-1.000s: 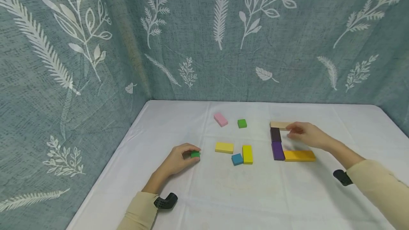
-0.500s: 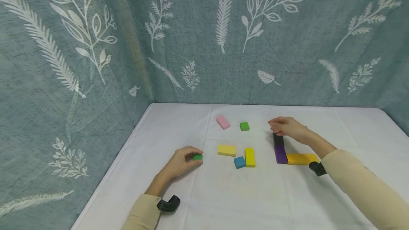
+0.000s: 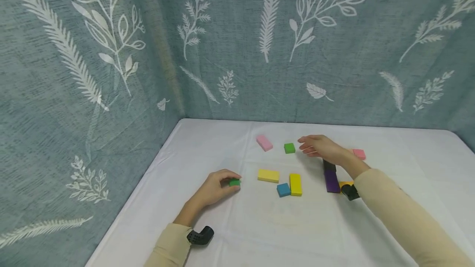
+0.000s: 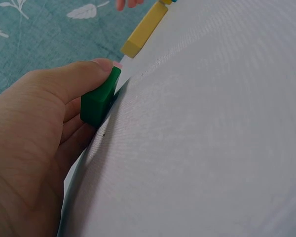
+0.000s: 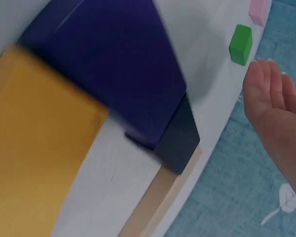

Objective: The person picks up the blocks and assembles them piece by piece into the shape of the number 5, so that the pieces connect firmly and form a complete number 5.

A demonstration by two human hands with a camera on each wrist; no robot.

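Observation:
My left hand [image 3: 215, 188] rests at the left of the table, a small green block [image 4: 98, 101] held between its thumb and fingers. My right hand [image 3: 323, 148] reaches over the back of the table, palm empty, fingers extended loosely. Its fingertips are just right of a second green block [image 3: 289, 148]. Beneath and behind that arm lie a purple block [image 3: 332, 181], a black block [image 5: 180, 133], an orange block [image 5: 44, 148] and a bare-wood block [image 5: 158, 202], forming angled sides. A pink-red block [image 3: 359, 154] shows behind the right wrist.
Mid-table lie a pale yellow block [image 3: 268, 176], a bright yellow block [image 3: 295, 184] and a blue block [image 3: 283, 190] beside it. Farther back is a pink block [image 3: 264, 143]. A leaf-patterned curtain [image 3: 237, 44] hangs along the table's back and left edges.
My right hand has moved left, from the bare-wood block to beside the back green block. The pink-red block has come into view behind the wrist. My left hand keeps its hold.

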